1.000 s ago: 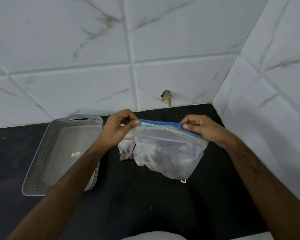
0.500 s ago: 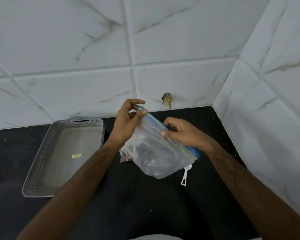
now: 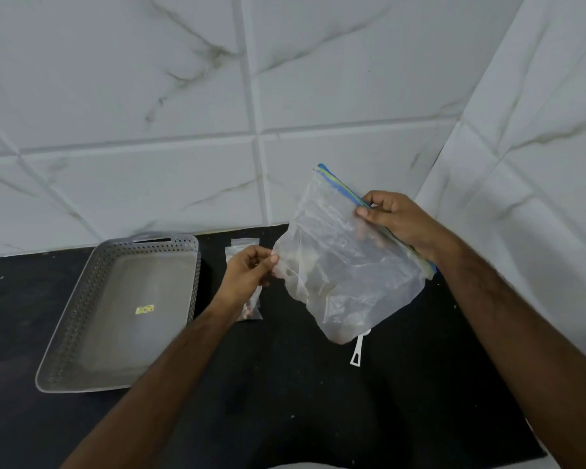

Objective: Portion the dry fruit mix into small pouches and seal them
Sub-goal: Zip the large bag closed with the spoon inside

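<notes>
A large clear zip bag [image 3: 345, 265] with a blue and yellow seal strip hangs tilted above the black counter, some dry fruit mix dimly visible in its bottom. My right hand [image 3: 396, 225] grips it by the seal strip near the right end. My left hand [image 3: 251, 275] is lower, its thumb and fingers pinching the bag's left edge. Under that hand a small clear pouch [image 3: 247, 309] with brown dry fruit at its lower end lies flat on the counter, partly hidden.
A grey perforated plastic tray [image 3: 92, 333] sits at the left on the black counter [image 3: 285, 401], holding only a small yellow sticker. A white scoop handle [image 3: 357, 352] pokes out from under the bag. White marble-tiled walls meet in a corner behind and to the right.
The bag has swung up and right, its seal strip now slanting steeply. My left hand left the seal's top corner and dropped to the bag's left edge. The small pouch has come into view.
</notes>
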`<action>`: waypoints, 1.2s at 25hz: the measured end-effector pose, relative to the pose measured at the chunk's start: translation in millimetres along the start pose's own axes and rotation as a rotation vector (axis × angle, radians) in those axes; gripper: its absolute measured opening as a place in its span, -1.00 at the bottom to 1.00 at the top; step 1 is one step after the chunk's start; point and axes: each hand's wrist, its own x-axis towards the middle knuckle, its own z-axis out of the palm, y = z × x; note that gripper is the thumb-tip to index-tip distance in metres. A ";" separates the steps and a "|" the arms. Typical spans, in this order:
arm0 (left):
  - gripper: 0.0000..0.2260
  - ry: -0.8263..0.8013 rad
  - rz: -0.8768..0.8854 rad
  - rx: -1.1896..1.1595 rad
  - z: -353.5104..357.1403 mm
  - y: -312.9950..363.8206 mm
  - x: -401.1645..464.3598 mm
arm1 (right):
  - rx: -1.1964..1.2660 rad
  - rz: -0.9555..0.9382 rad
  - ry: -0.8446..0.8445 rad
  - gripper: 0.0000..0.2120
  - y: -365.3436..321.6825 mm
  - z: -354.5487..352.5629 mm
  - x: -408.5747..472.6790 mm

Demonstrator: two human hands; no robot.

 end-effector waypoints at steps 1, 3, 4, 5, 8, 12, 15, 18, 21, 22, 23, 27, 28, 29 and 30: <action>-0.94 -0.005 0.007 -0.006 0.1 -1.7 2.3 | -0.019 -0.002 0.024 -0.83 1.2 -3.3 4.3; -0.94 -0.018 0.013 -0.028 -2.9 -5.9 6.9 | -0.099 -0.003 0.095 -0.84 4.4 -11.2 14.5; -0.92 -0.025 0.022 -0.034 -5.7 -7.8 8.4 | -0.151 -0.002 0.129 -0.84 6.1 -15.2 21.3; -0.88 -0.034 0.040 -0.029 -9.3 -10.1 9.8 | -0.199 0.007 0.157 -0.85 8.6 -18.9 28.8; -0.82 -0.079 0.080 -0.018 -19.5 -18.3 12.1 | -0.259 0.046 0.198 -0.90 19.3 -29.5 47.1; -0.84 -0.054 0.057 -0.005 -28.0 -21.3 15.0 | -0.258 0.102 0.114 -0.93 23.9 -24.6 54.6; -0.82 -0.072 -0.014 -0.037 -32.5 -28.4 16.5 | -0.239 0.153 -0.002 -0.89 20.7 -18.3 55.0; -0.89 -0.071 -0.014 -0.027 -29.2 -30.1 13.6 | -0.314 0.079 -0.003 -0.69 17.0 -6.3 59.5; -0.92 0.077 0.034 0.004 -22.3 -30.7 15.9 | -0.355 0.068 0.039 -0.53 11.3 13.6 68.0; -0.89 0.117 0.035 0.002 -22.5 -30.5 16.6 | -0.351 0.070 0.069 -0.52 11.0 17.1 72.1; -0.87 0.137 0.038 -0.003 -24.7 -31.0 17.4 | -0.342 0.064 0.102 -0.52 10.6 19.1 75.9; -0.89 0.065 0.054 0.041 -37.3 -27.7 18.9 | -0.264 0.089 0.199 -0.57 21.8 18.0 86.0; -0.93 0.048 0.051 0.070 -40.2 -25.5 19.8 | -0.250 0.084 0.222 -0.58 24.6 19.2 86.9; -0.96 0.043 0.043 0.093 -42.5 -23.4 21.0 | -0.248 0.081 0.242 -0.57 25.8 21.1 86.6; -0.96 0.049 0.031 0.114 -45.3 -22.5 22.6 | -0.257 0.074 0.259 -0.55 27.1 22.5 86.4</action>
